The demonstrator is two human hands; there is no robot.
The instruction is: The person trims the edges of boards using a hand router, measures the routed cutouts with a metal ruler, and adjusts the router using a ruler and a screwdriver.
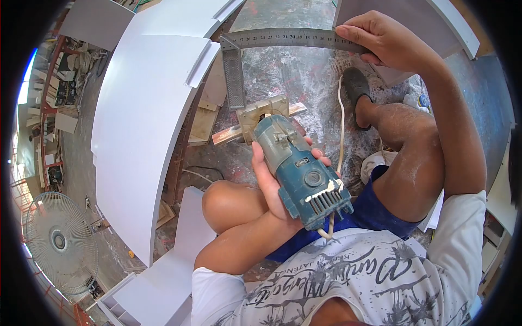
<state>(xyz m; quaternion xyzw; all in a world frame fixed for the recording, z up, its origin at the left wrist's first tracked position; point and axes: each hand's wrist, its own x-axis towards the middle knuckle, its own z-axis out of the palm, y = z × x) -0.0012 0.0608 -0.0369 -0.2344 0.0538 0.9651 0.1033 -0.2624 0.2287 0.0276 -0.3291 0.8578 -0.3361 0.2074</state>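
Observation:
My left hand (270, 190) is wrapped around the blue-green body of a trim router (304, 168). The router is tilted, with its clear square base plate (265, 106) pointing away from me. A worn wooden strip (227, 135) shows on both sides of that base; I cannot tell whether it is fixed to it. Above, my right hand (383, 41) pinches the steel blade of a try square (283, 38) near its right end. The square's grey stock (234, 79) hangs down at the left, close to the base plate without clearly touching it.
A large white panel (141, 119) stands close on the left, with more white boards (163, 282) below it. The router's pale cord (341, 119) runs across the dusty floor (293, 70). At far left is a fan (58, 239). Another pale panel (391, 22) stands behind my right hand.

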